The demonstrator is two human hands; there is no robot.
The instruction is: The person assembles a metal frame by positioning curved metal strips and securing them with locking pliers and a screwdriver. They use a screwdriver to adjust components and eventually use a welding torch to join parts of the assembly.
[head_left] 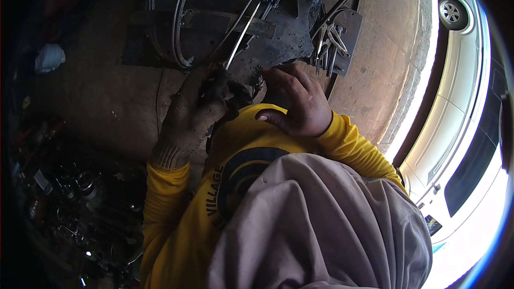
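Observation:
My left hand (194,104), in a worn, dirty knit glove, is closed at the near edge of a dark metal work table (251,61). Its fingers curl around something dark that shadow hides. A thin pale rod (243,35), like a welding rod, slants up from beside those fingers toward a frame of bent metal bars (179,21). My bare right hand (300,99) is by the table's near edge, fingers bent and thumb held apart. I see nothing in its grasp, though its fingertips are partly in shadow.
Locking pliers (336,40) and other tools hang or lie at the table's right side, near a thick dark cable (342,0). Dark clutter (80,192) fills the lower left floor. A crumpled pale bag (50,58) lies far left. A light-coloured vehicle (455,96) stands outside, right.

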